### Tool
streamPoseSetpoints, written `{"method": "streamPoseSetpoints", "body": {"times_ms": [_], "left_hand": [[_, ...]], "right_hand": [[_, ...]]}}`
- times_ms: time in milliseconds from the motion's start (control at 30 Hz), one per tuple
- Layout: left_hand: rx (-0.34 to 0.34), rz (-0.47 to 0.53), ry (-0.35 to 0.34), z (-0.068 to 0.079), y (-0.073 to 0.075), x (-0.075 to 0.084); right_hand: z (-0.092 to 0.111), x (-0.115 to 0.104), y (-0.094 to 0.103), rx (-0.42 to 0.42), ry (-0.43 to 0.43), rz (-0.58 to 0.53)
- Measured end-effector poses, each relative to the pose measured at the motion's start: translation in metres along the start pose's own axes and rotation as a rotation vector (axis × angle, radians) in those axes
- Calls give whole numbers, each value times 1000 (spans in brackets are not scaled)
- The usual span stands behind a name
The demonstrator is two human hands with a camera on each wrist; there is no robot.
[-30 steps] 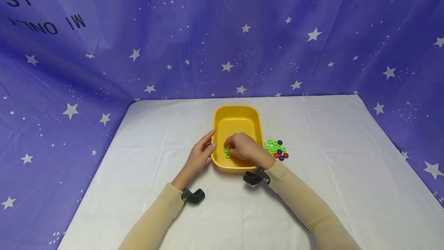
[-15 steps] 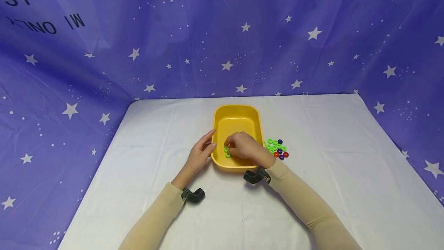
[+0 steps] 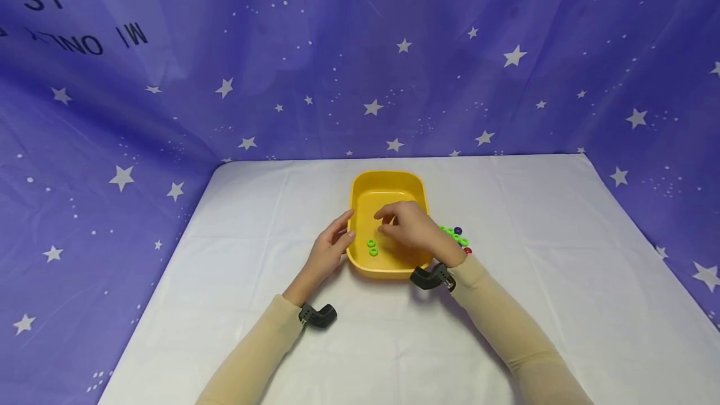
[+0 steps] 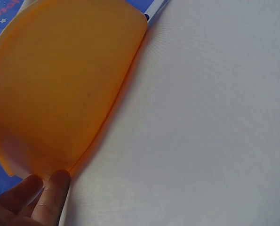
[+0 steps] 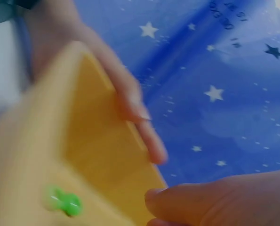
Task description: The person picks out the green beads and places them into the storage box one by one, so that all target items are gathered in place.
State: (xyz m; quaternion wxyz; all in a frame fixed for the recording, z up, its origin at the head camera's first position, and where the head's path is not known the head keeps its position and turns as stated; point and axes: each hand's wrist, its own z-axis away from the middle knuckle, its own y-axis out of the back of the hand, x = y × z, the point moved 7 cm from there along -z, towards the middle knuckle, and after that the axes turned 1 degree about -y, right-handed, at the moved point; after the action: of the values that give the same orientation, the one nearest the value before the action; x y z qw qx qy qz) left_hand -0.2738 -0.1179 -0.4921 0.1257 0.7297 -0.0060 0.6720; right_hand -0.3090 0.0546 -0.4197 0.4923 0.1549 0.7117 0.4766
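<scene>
My left hand [image 3: 329, 244] rests its fingertips against the left side of a yellow plastic tray [image 3: 387, 174]. In the left wrist view, those fingers [image 4: 53, 195] touch the tray's outer wall [image 4: 69, 80] and look fairly straight. Above the inside of the tray hovers my right hand [image 3: 413, 225], its fingers loosely bent and apart, with nothing visible between them. Two small green rings [image 3: 372, 247] lie close together on the tray floor, left of and nearer than the right hand. The right wrist view shows these green rings [image 5: 63, 201] blurred.
Several small rings [image 3: 458, 235], green, dark blue and red, lie on the white tablecloth [image 3: 540, 299] just right of the tray, partly hidden by the right forearm. A purple star-patterned curtain [image 3: 315, 74] surrounds the table's back and sides.
My right hand has lifted away from the two green rings, moving right and slightly back, and its fingers have spread. The rings stay in place. The left hand keeps touching the tray.
</scene>
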Motion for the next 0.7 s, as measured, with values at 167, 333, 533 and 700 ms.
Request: {"method": "streamPoseSetpoints", "body": {"times_ms": [167,333,533,700], "left_hand": [[4,-10,8,-1,-2,3],[17,-9,-5,0,-3,2],[25,12,-11,0,-1,-1],[18,8,11,1,-1,3]], "right_hand": [[8,12,28,67,-30,-32],[21,33,48,107,-113,-34],[35,60,63,145,-177,-25],[43,81,62,141,-207,-7]]}}
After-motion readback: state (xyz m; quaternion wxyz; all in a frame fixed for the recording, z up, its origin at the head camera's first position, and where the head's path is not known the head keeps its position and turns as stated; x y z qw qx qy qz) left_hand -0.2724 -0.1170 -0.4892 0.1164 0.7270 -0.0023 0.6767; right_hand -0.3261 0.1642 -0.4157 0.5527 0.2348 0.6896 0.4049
